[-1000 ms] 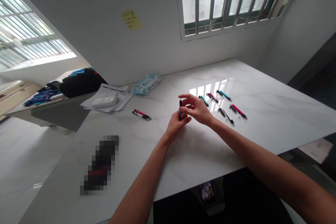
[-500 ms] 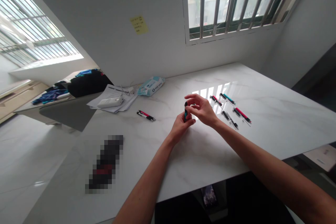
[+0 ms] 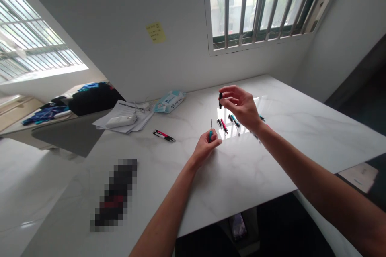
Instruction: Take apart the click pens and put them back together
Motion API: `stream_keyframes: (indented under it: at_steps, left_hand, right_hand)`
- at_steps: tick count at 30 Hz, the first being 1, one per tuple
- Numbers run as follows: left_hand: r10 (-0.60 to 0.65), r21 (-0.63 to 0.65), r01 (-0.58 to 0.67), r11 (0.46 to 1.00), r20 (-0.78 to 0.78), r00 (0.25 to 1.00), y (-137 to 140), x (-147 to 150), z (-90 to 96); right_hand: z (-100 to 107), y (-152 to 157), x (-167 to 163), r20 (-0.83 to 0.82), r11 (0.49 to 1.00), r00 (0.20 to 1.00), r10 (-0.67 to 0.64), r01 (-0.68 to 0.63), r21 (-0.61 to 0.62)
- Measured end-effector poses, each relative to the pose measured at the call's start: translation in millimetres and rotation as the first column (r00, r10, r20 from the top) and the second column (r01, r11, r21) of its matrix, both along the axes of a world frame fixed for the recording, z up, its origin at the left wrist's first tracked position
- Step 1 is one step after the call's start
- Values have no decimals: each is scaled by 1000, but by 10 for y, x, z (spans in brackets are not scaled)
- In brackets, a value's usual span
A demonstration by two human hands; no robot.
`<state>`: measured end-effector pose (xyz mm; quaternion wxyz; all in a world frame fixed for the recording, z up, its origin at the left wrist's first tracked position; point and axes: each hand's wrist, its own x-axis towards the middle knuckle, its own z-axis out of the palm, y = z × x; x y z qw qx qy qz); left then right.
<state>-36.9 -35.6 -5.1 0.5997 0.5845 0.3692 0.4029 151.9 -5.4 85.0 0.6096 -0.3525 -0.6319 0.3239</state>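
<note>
My left hand (image 3: 206, 145) is closed around a teal pen barrel (image 3: 210, 135), held upright just above the table. A thin refill (image 3: 211, 123) sticks up out of the barrel's open end. Higher and to the right, my right hand (image 3: 239, 102) pinches a black pen part (image 3: 220, 100), apart from the barrel. Beyond my hands lie pens taken apart: a red one (image 3: 223, 125) and a teal one (image 3: 234, 120), each with a black piece beside it. More pen pieces are partly hidden behind my right wrist.
A red and black pen (image 3: 164, 135) lies left of my hands. Toward the wall are a wipes packet (image 3: 170, 101), papers (image 3: 99, 120) and a white device (image 3: 122, 120). A blurred-out dark object (image 3: 116, 192) rests at the left. A phone (image 3: 238, 227) is below the table edge.
My right hand has lifted up and to the right, taking the black part off the teal barrel and baring the refill. My left hand keeps its grip. The view has turned slightly right.
</note>
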Motion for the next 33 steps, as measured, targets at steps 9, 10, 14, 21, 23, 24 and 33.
stream_keyframes:
  at_steps: [9, 10, 14, 21, 23, 24, 33]
  left_hand:
    - [9, 6, -9, 1000, 7, 1000, -7, 23, 23]
    - [6, 6, -6, 1000, 6, 1000, -10, 25, 20]
    - [2, -2, -2, 1000, -11, 1000, -7, 18, 3]
    - [6, -12, -6, 1000, 10, 1000, -5, 6, 6]
    - [5, -12, -5, 1000, 16, 1000, -6, 11, 7]
    - [5, -11, -5, 1000, 18, 1000, -7, 14, 6]
    - [3, 7, -3, 1000, 24, 1000, -5, 20, -2]
  right_hand:
    - [-653, -129, 753, 710, 941, 702, -52, 272, -200]
    - [-716, -131, 780, 754, 932, 656, -38, 295, -210]
    - [-844, -106, 786, 829, 923, 559, 16, 311, -228]
    - [-845, -84, 761, 826, 919, 558, 77, 282, -276]
    - [-840, -96, 763, 833, 921, 546, 85, 275, -274]
    - [-837, -103, 764, 840, 922, 536, 85, 276, -270]
    - [-798, -180, 671, 790, 943, 612, -19, 274, -190]
